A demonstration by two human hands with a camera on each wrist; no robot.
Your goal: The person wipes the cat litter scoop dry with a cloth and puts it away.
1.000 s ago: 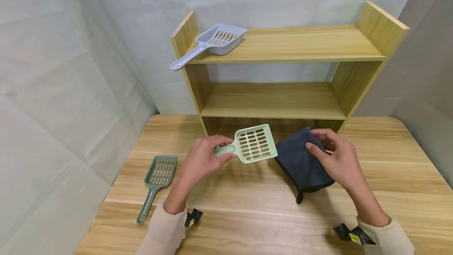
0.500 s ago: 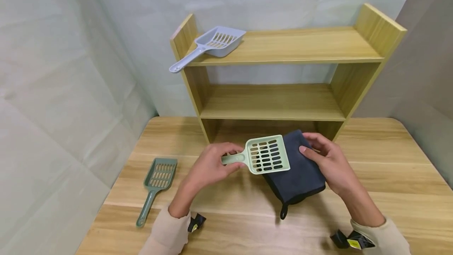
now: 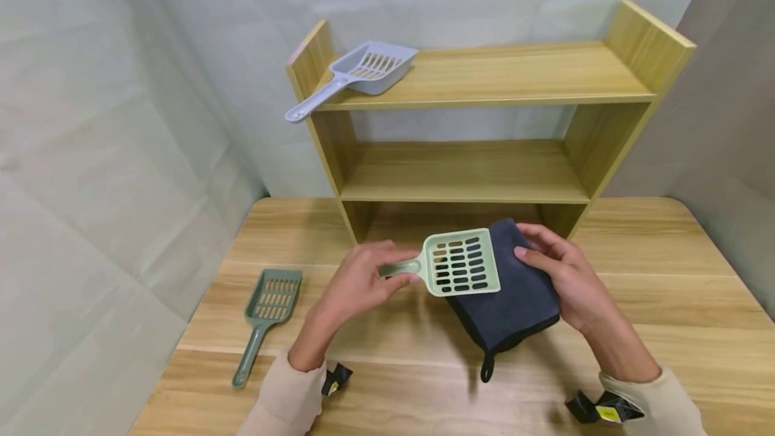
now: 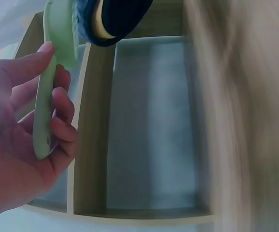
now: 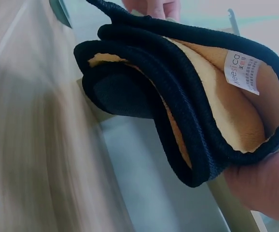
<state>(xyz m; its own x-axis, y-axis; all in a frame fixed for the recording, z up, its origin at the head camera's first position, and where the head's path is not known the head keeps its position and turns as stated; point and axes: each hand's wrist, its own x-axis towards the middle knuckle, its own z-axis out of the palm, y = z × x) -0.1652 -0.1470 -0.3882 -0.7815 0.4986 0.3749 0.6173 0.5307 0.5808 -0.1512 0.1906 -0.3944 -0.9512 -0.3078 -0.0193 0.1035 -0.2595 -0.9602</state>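
Note:
In my left hand (image 3: 363, 281) I hold a light green litter scoop (image 3: 449, 263) by its handle, thumb along one side and fingers on the other. Its slotted head overlaps a folded navy cloth (image 3: 523, 295), which shows between the slots. My right hand (image 3: 563, 274) grips that cloth at its right side, thumb on top. The right wrist view shows the cloth's folded layers, orange inner face and white label (image 5: 242, 70). From its front corner hangs a small loop (image 3: 487, 367). In the left wrist view the scoop's handle (image 4: 43, 111) lies across my curled fingers.
A wooden shelf unit (image 3: 514, 79) stands at the back of the table (image 3: 387, 382). A lavender scoop (image 3: 345, 79) rests on its top board, handle sticking out past the left front. On the table's left lies a dark green scoop (image 3: 259, 328).
My left hand has carried the light green scoop right and slightly down, over the cloth. My right hand has brought the cloth a little left, toward the scoop. In the last half second both barely moved.

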